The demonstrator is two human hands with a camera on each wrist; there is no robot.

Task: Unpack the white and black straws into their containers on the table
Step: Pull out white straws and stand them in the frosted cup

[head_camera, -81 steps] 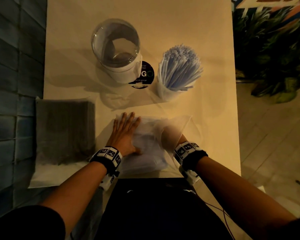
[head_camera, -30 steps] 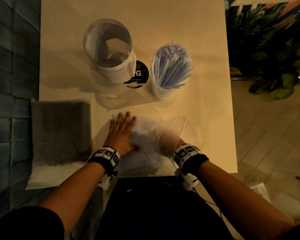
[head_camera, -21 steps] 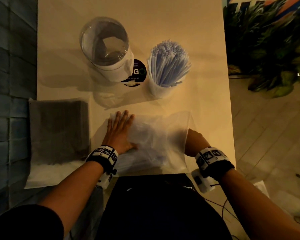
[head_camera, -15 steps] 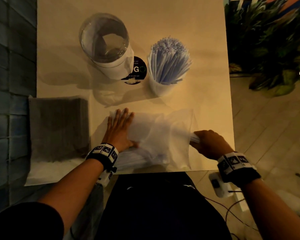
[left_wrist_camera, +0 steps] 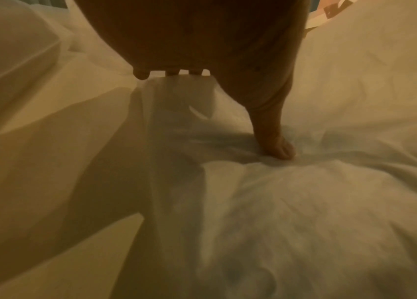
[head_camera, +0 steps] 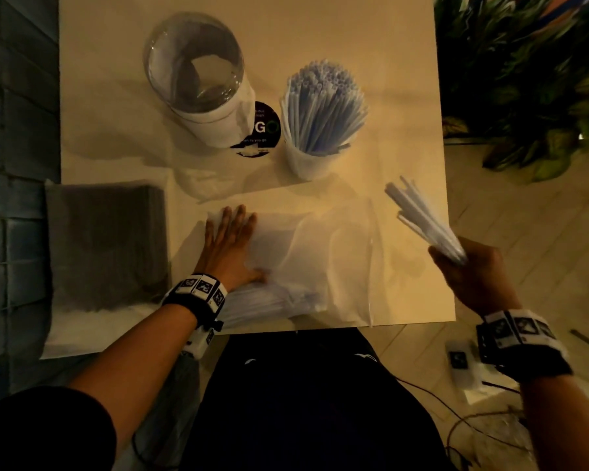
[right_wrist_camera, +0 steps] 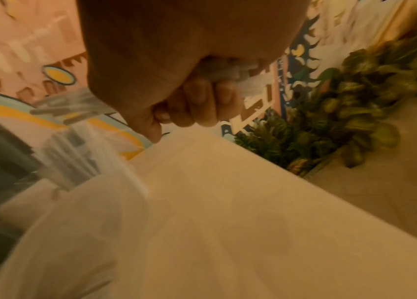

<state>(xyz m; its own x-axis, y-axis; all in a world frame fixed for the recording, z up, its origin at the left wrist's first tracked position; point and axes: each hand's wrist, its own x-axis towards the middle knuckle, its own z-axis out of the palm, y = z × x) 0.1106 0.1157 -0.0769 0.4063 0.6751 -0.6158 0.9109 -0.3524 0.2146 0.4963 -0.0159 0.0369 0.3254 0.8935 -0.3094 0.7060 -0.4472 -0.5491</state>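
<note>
Two hands: right hand, frame right, clenched round white straws; left hand, center, flat w/ straight fingers on plastic bag.

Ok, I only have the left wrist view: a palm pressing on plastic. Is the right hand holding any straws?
Observer: Yes. The right hand grips a bundle of white straws in the air above the table's right edge, clear of the bag.
Operator: Where is their container?
Observer: The white cup, already full, stands upright behind the bag, right of the clear jar.
Operator: And the black ones?
Observer: A pack of black straws lies left of the left hand, apart from it.
</note>
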